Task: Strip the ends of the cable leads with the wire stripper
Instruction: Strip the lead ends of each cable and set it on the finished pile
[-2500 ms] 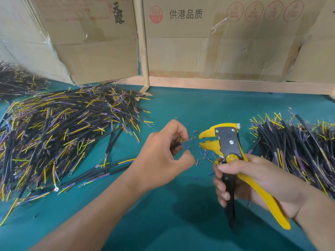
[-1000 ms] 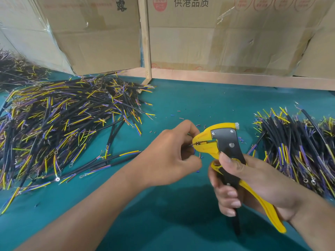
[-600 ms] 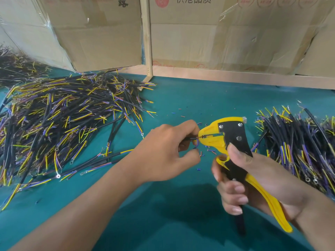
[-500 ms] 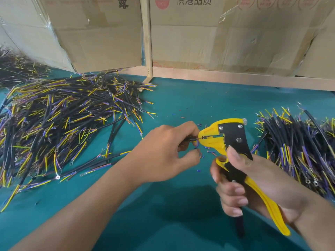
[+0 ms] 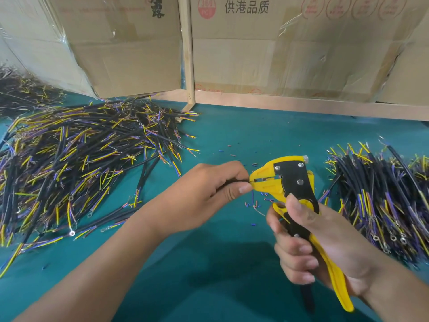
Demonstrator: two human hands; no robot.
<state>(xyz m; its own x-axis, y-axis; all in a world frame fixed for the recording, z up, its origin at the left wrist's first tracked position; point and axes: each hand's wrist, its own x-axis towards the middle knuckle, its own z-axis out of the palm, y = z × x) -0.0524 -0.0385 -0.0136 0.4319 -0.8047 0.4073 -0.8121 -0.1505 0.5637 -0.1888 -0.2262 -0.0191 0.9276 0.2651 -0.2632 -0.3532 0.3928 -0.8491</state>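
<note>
Cables lie heaped at the far left of the desk (image 5: 232, 135), a loose pile of cable leads (image 5: 76, 159) with black sheaths and thin yellow and purple cores fanning out at the ends. They look light and limp, so I judge any one of them would droop unless held close to the tip. My left hand (image 5: 197, 194) sits right of that pile, thumb and forefinger pinching one black lead (image 5: 234, 180) just behind its end, so the short free length stays straight. That end goes into the yellow nose of the wire stripper (image 5: 287, 182), whose jaws look closed on it. The cores are fine and probably nick easily, so I would hold the sheath, not the bare strands. Small offcuts of insulation (image 5: 251, 204) dot the desk below the tool. My right hand (image 5: 313, 247) has its fingers curled round both handles, thumb lying up along the black plate; the tool is rigid and the handles seem partly squeezed. Further right lies a second pile of leads (image 5: 383, 194), well apart from my left hand.
</note>
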